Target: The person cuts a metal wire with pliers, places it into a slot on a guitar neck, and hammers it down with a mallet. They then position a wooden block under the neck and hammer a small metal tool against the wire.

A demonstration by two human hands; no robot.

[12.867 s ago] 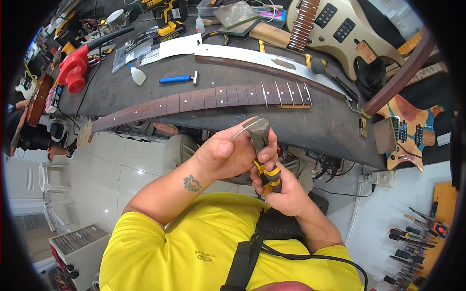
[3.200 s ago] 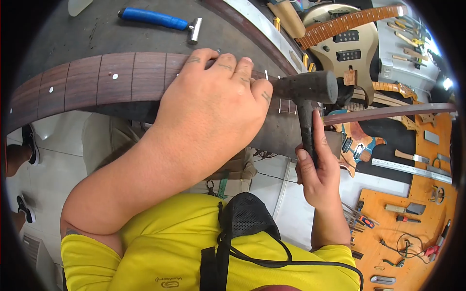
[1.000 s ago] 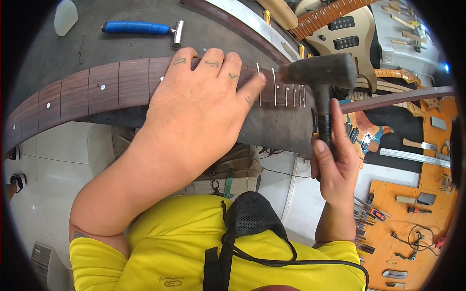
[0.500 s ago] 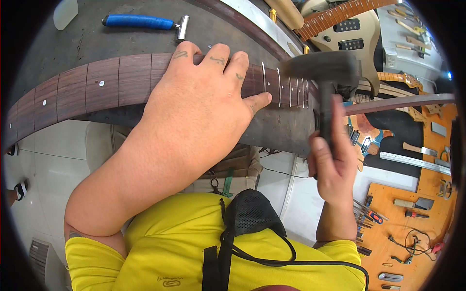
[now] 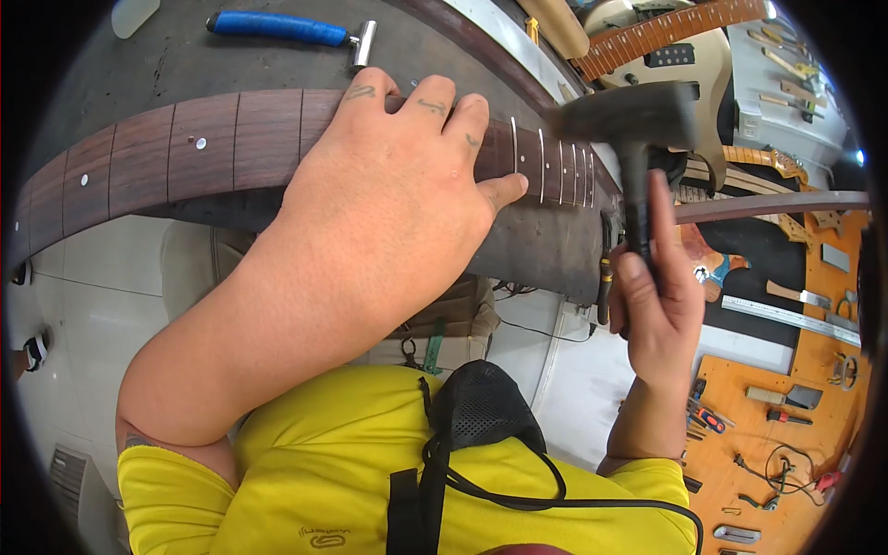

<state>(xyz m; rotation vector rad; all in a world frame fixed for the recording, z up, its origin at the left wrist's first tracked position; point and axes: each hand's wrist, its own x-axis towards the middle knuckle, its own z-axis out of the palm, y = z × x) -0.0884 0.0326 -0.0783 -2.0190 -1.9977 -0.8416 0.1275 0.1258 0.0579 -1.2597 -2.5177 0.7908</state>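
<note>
And here is the left hand [image 5: 398, 176], spread palm-down across a long, dark reddish-brown wooden guitar neck [image 5: 208, 166], its grain streaky, its face crossed by thin slots and dotted with round white inlays [image 5: 201, 143]. The fingers bend over the far edge and the thumb lies on the fretted part; whether they clasp the wood or only press it, one cannot tell, as the palm hides the contact. The neck runs along the near side of a scuffed, dark grey workbench [image 5: 546, 245]. Bright, slim silver frets [image 5: 515, 143] line its right end, the one by the thumb jutting past the edge. Over on the right, the right hand [image 5: 661, 296] is clenched round the handle of a black, stubby-headed hammer [image 5: 624, 116], index finger stretched along the shaft. That blurred head hangs near the fretted end; contact is impossible to judge. Behind, a T-shaped tool with a blue wrapped handle and shiny metal cylinder [image 5: 277, 28] lies on the bench, and yellow-and-black pliers [image 5: 606, 277] sit just beside the hammer hand.
</note>
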